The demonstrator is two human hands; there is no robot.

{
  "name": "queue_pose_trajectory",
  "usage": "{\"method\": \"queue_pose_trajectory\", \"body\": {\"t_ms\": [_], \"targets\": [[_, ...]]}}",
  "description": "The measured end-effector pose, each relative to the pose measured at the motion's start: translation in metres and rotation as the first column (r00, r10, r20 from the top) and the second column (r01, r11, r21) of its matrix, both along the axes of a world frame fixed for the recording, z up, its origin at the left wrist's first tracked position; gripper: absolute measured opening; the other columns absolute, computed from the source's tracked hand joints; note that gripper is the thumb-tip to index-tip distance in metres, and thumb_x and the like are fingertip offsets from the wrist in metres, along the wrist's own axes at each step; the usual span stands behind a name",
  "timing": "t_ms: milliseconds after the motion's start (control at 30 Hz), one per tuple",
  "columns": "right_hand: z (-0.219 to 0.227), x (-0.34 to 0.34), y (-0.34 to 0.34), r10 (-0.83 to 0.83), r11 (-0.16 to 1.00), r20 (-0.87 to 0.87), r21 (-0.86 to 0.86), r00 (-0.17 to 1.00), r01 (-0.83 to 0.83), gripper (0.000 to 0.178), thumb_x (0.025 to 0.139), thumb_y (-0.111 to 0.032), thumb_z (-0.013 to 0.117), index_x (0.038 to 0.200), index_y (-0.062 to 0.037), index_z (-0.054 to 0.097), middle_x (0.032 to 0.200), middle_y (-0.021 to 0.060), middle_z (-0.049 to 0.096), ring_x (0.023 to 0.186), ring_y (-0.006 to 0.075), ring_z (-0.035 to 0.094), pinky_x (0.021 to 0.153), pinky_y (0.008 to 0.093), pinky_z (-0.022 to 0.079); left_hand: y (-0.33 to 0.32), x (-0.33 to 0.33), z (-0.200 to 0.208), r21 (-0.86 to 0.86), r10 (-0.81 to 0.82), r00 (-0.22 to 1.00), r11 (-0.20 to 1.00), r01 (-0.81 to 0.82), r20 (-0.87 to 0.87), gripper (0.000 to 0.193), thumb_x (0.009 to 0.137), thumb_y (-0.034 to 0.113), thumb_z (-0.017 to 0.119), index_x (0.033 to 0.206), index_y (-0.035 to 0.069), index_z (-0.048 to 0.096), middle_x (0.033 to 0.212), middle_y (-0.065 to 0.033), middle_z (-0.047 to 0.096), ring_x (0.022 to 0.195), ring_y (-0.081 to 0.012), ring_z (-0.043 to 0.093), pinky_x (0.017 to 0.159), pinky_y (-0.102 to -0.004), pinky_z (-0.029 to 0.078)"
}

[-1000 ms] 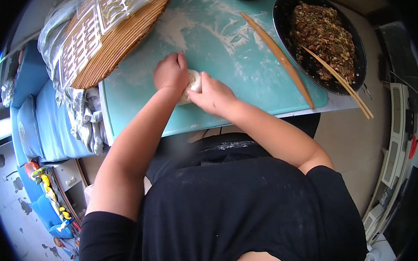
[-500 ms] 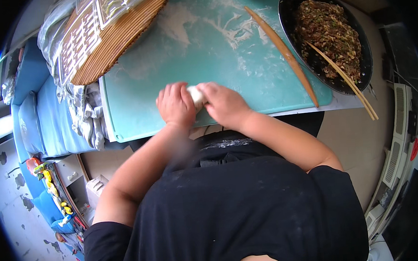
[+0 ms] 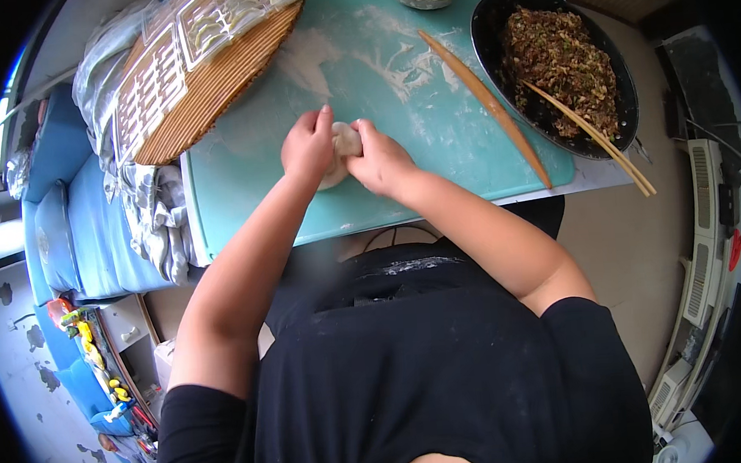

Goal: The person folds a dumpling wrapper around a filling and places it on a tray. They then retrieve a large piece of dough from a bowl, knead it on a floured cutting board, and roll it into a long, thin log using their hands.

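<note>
A lump of white dough (image 3: 345, 140) is gripped between my two hands, over the near part of a green mat (image 3: 248, 179) streaked with flour. My left hand (image 3: 308, 149) closes on its left side, thumb pointing up. On the other side, my right hand (image 3: 379, 156) has its fingers wrapped round the lump. Part of the dough hangs below, between the hands. To the right lies a tapered wooden rolling pin (image 3: 488, 104), slanting across the mat.
A black pan (image 3: 486, 63) of minced filling (image 3: 560, 63) stands at the right, wooden chopsticks (image 3: 589, 129) resting across it. Behind is a metal bowl (image 3: 424, 1) of flour. At the far left, a round slatted board (image 3: 234, 78) carries white plastic trays (image 3: 148, 96). A blue sofa (image 3: 98, 223) stands beyond.
Both hands have moved slightly away from me with the dough. The left hand has turned so its thumb points up, and more dough shows between the hands.
</note>
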State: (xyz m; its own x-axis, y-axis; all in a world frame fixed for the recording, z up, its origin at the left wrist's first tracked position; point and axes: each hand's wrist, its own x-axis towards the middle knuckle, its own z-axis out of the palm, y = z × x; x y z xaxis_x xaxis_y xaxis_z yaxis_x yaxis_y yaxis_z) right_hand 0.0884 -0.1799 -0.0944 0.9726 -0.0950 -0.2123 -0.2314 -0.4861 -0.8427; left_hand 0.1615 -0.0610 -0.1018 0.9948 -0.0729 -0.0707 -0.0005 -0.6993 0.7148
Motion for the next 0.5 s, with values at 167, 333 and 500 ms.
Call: {"method": "queue_pose_trajectory", "body": {"t_ms": [167,333,500], "targets": [[0.01,-0.042,0.037,0.283,0.955,0.458,-0.217,0.843,-0.203,0.032,0.079,-0.004,0.051,0.11,-0.0098,0.047,0.088,0.0154,0.052,0.073,0.0364,0.056,0.062,0.0453,0.047,0.055,-0.041,-0.005,-0.066,-0.011,0.952,0.997,0.032,0.307,0.027,0.087,0.028,0.047,0.086,0.005,0.062,0.086,-0.0152,0.062,0.083,-0.0307,0.058,0.073,-0.0377,0.044],[-0.029,-0.034,0.018,0.208,0.973,0.535,-0.2,0.819,-0.116,0.037,0.08,-0.008,0.054,0.117,-0.0076,0.046,0.093,0.0147,0.054,0.068,0.0331,0.057,0.063,0.0416,0.048,0.034,-0.051,-0.008,0.226,-0.07,0.91,0.974,-0.027,0.41,0.021,0.087,0.022,0.046,0.086,0.011,0.063,0.086,-0.0089,0.063,0.081,-0.0309,0.058,0.076,-0.0406,0.043],[-0.016,-0.018,-0.016,0.01,0.999,0.172,-0.034,0.985,-0.005,0.051,0.082,-0.023,0.061,0.124,-0.0014,0.042,0.091,0.0128,0.059,0.071,0.0279,0.06,0.068,0.0378,0.049,0.003,0.009,-0.012,0.366,-0.171,0.883,0.931,-0.001,0.437,0.024,0.086,0.027,0.045,0.083,0.013,0.064,0.082,-0.009,0.064,0.078,-0.0328,0.058,0.073,-0.0431,0.043]]}}
